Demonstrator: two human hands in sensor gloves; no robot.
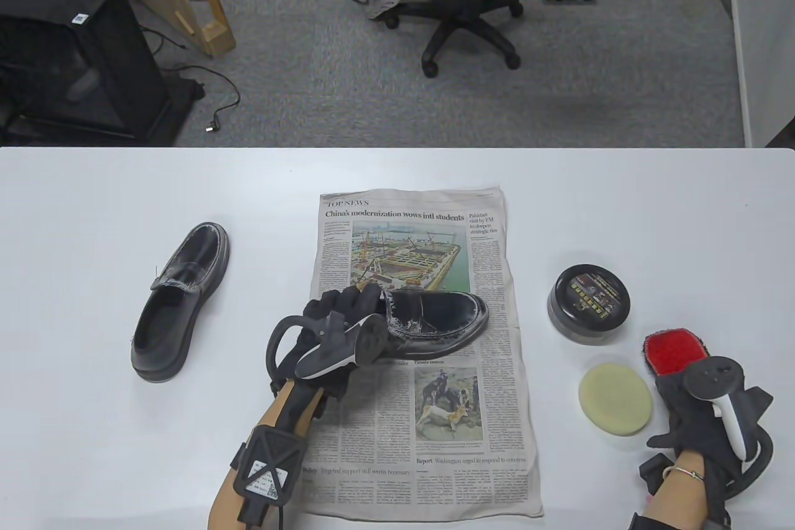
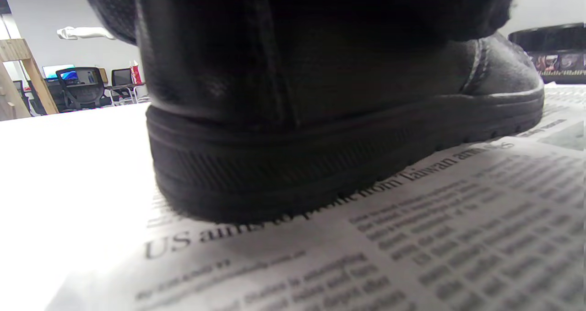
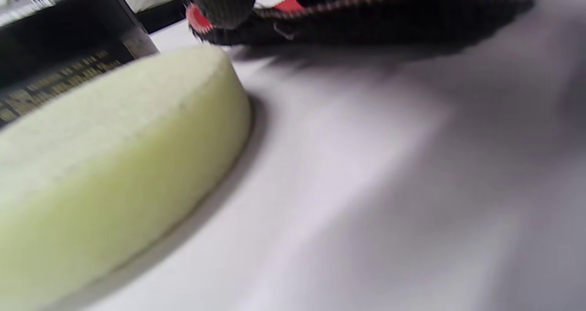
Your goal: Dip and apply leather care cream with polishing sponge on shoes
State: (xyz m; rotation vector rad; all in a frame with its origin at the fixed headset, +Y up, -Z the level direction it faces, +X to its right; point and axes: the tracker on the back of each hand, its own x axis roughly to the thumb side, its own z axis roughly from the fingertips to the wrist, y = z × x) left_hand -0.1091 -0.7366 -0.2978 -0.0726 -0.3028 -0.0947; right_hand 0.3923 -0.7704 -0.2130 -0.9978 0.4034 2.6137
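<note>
Sponge: pale yellow round sponge [image 1: 615, 400] lies flat on the white table [image 1: 93, 213], right of the newspaper [image 1: 497, 461] and just near of the cream tin [image 1: 589, 304].
Cream tin: black, lid on, far-left of the right hand.
Right hand: right hand [image 1: 699, 409] rests on a red-and-black polishing mitt [image 1: 674, 351] at the table's right edge; whether its fingers are spread or curled into the mitt cannot be told.
Key relation: the sponge sits just left of the right hand, close beside it; being round, it has no long axis to line up with. The right hand is far nearer to it than the left.
Left hand: left hand [image 1: 338, 322] grips the heel end of a black shoe [image 1: 435, 319], fingers curled over the collar.
Shoe in work: stands sole-down on the newspaper, toe pointing right.
Second shoe: other black shoe [image 1: 180, 300] lies well to the left on bare table, toe pointing far.
Judgement: the dip probably calls for opening the tin first.
</note>
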